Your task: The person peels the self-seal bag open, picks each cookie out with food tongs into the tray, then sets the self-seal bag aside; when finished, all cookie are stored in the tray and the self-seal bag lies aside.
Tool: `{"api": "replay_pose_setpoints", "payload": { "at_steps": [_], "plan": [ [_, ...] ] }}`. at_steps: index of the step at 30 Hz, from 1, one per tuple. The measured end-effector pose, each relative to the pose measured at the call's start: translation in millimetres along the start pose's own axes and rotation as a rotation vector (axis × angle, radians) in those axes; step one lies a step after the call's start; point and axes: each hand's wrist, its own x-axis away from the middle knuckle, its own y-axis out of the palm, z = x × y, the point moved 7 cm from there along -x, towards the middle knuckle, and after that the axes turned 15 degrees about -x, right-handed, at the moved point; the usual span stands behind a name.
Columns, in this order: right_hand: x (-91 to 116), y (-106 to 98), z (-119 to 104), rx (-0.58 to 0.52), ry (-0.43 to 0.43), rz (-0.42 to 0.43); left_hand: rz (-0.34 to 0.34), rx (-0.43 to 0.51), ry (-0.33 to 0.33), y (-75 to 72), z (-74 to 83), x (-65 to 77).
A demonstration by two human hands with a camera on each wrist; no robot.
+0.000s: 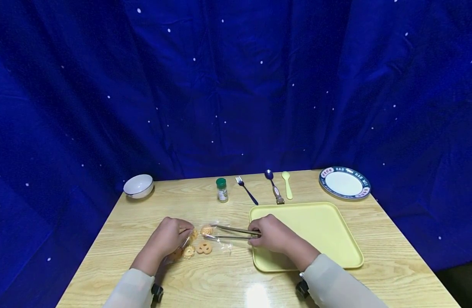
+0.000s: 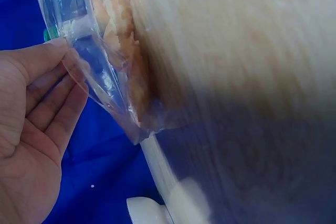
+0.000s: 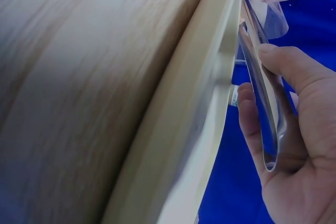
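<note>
My left hand (image 1: 170,234) pinches the edge of a clear plastic bag (image 2: 102,80) between thumb and fingers, at the bag's 9 o'clock, 12 being straight ahead of me. Cookies lie in the bag on the wooden table (image 1: 205,282), among them a pretzel-shaped cookie (image 1: 204,248) and a round ringed cookie (image 1: 207,231). From 3 o'clock my right hand (image 1: 274,233) grips metal tongs (image 1: 237,230), their arms apart, the tips beside the ringed cookie; I can't tell whether they touch it.

My right hand is above the near-left part of a pale yellow tray (image 1: 320,231), at 3 o'clock from the bag. Around the bag's dial, a white bowl (image 1: 138,186) sits at 10, a green-capped jar (image 1: 222,192) just past 12, a fork (image 1: 247,191) between 1 and 2, and a blue-rimmed plate (image 1: 343,184) at 2.
</note>
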Motion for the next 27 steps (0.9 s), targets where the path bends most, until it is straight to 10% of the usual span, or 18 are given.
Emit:
{"api": "replay_pose_setpoints", "payload": {
  "at_steps": [27],
  "plan": [
    [16, -6, 2, -0.017, -0.037, 0.012, -0.014, 0.005, -0.008, 1.6, -2.6, 0.7]
  ]
}}
